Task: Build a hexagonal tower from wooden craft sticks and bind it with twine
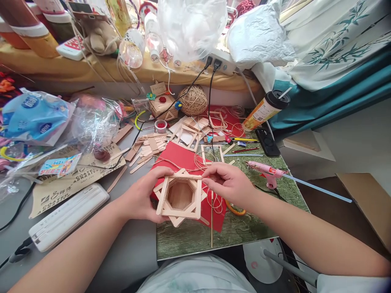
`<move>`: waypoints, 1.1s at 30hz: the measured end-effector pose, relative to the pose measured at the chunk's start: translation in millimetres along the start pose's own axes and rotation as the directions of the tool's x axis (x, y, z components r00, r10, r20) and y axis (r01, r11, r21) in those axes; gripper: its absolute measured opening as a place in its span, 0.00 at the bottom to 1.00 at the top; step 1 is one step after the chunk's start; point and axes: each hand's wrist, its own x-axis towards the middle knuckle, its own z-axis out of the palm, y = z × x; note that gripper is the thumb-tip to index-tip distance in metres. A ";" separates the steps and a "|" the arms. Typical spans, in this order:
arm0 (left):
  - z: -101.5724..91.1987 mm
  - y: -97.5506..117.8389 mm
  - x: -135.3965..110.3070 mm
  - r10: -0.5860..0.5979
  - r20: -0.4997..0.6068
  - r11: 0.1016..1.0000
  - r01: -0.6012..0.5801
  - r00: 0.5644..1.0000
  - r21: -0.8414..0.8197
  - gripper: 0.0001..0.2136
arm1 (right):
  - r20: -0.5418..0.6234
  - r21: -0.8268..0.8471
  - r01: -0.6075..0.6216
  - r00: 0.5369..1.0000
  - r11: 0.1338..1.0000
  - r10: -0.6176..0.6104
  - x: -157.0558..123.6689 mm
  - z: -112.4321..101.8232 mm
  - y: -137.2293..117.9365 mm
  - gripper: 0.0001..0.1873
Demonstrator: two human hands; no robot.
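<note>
My left hand is closed around the left side of a box made of stacked craft sticks. The box is tilted so that its eight-sided opening faces me, and its wooden base shows inside. At its upper right corner my right hand pinches a thin strand of twine, partly hidden by the fingers. Loose loops of twine hang below that hand, over a red sheet under the box. A single thin stick lies on the green cutting board.
A pink glue gun stands to the right, its glue stick jutting past the board. Behind are a twine ball, loose craft sticks, a drink cup and a phone. A white power strip lies left; black cords cross the table.
</note>
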 end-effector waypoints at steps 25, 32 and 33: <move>-9.8 -16.0 6.1 -0.258 -0.188 0.944 0.289 0.948 0.159 0.49 | -0.192 0.448 -0.062 0.968 0.892 0.163 70.0 52.2 42.3 0.13; -9.0 -16.4 5.6 -0.249 -0.189 0.958 0.270 0.950 0.095 0.48 | -0.235 0.462 -0.065 0.953 0.885 0.193 67.0 59.4 38.7 0.14; -8.8 -16.6 5.7 -0.246 -0.183 0.960 0.265 0.952 0.092 0.48 | -0.238 0.452 -0.066 0.952 0.890 0.191 66.5 59.8 39.1 0.14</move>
